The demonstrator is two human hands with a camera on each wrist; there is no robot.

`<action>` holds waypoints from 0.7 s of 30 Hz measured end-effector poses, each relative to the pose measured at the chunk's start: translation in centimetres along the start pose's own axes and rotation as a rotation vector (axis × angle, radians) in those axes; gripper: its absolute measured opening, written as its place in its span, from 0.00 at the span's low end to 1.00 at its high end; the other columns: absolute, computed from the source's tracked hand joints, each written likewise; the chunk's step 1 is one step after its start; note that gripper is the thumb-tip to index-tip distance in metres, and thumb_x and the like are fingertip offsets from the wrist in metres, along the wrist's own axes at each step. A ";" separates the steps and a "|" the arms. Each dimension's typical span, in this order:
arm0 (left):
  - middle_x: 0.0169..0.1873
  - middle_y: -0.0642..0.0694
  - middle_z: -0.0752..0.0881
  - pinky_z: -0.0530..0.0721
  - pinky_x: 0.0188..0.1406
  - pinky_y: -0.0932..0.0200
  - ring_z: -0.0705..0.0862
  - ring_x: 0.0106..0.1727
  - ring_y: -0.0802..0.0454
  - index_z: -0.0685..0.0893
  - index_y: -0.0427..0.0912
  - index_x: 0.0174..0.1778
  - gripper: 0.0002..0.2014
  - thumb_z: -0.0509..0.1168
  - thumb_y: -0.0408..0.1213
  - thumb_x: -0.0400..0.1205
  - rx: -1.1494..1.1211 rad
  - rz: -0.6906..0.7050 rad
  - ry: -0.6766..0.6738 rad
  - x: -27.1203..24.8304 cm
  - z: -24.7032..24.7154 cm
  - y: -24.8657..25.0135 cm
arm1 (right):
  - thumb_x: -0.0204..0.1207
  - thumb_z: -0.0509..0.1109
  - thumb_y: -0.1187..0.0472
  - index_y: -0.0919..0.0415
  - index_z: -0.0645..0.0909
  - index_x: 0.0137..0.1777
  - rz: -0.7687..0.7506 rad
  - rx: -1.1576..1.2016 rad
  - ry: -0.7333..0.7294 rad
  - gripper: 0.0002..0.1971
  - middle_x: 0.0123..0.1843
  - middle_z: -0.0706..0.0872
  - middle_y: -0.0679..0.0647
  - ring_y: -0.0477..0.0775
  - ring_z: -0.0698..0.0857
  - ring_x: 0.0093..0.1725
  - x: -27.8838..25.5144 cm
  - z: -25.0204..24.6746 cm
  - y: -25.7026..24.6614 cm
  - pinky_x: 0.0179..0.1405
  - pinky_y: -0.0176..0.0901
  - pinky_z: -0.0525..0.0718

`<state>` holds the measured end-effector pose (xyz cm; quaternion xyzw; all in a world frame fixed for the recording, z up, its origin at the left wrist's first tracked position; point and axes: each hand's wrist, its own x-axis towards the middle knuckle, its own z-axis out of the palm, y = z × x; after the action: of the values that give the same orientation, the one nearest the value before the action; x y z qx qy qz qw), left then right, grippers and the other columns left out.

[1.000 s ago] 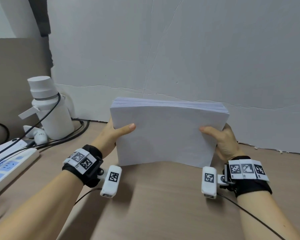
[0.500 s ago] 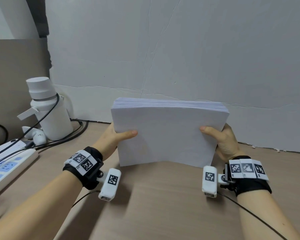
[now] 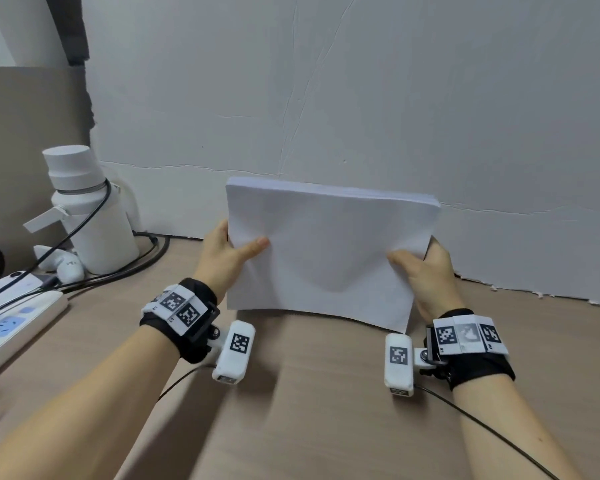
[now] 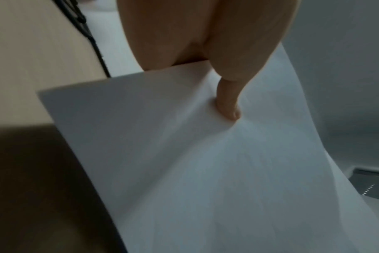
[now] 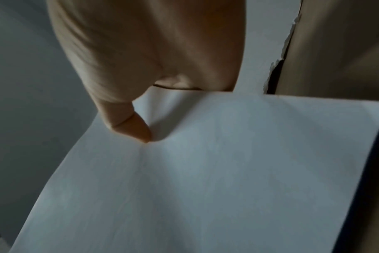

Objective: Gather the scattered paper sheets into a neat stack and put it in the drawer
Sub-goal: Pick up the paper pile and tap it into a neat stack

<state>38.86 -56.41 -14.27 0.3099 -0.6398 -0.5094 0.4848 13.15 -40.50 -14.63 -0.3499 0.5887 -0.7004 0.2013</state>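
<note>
A thick stack of white paper sheets (image 3: 326,251) stands on its long edge on the wooden desk (image 3: 309,410), tilted toward me. My left hand (image 3: 229,251) grips its left side, thumb on the front sheet. My right hand (image 3: 420,268) grips the right side the same way. The front sheet bows inward between the thumbs. In the left wrist view the left hand's thumb (image 4: 227,109) presses into the paper stack (image 4: 184,162). In the right wrist view the right thumb (image 5: 132,126) dents the paper stack (image 5: 206,171). No drawer is in view.
A white bottle (image 3: 87,216) stands at the back left with black cables (image 3: 125,268) around it. A power strip (image 3: 11,327) lies at the left edge. A white paper-covered wall (image 3: 361,98) rises right behind the stack.
The stack has dropped lower and leans more toward me. Both thumbs have slid inward on the front sheet, which now bows between them.
</note>
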 end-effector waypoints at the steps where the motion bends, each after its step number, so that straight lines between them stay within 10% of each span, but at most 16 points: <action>1: 0.53 0.45 0.92 0.89 0.50 0.53 0.92 0.49 0.52 0.85 0.37 0.64 0.20 0.77 0.27 0.76 0.028 0.014 0.009 0.4 -0.2 1.0 | 0.74 0.72 0.75 0.60 0.82 0.54 -0.013 0.010 -0.001 0.13 0.46 0.90 0.55 0.53 0.90 0.44 -0.2 0.0 -0.3 0.44 0.50 0.88; 11: 0.47 0.53 0.94 0.91 0.47 0.59 0.92 0.47 0.56 0.88 0.41 0.59 0.19 0.79 0.27 0.73 0.243 0.294 -0.216 2.4 -1.5 16.8 | 0.72 0.68 0.76 0.57 0.84 0.48 0.001 0.456 -0.143 0.13 0.45 0.89 0.55 0.57 0.88 0.49 -5.0 -0.5 -6.0 0.52 0.53 0.86; 21: 0.45 0.41 0.90 0.85 0.42 0.50 0.88 0.48 0.40 0.87 0.37 0.48 0.11 0.76 0.36 0.72 0.531 0.426 0.133 -1.9 1.8 17.7 | 0.77 0.64 0.66 0.66 0.76 0.43 -0.280 -0.251 0.105 0.04 0.35 0.80 0.55 0.50 0.78 0.33 -11.6 0.2 -11.9 0.31 0.43 0.76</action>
<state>39.53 -48.95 1.95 0.3171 -0.7675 -0.1910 0.5234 22.70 -29.87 -6.05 -0.4136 0.6268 -0.6598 0.0258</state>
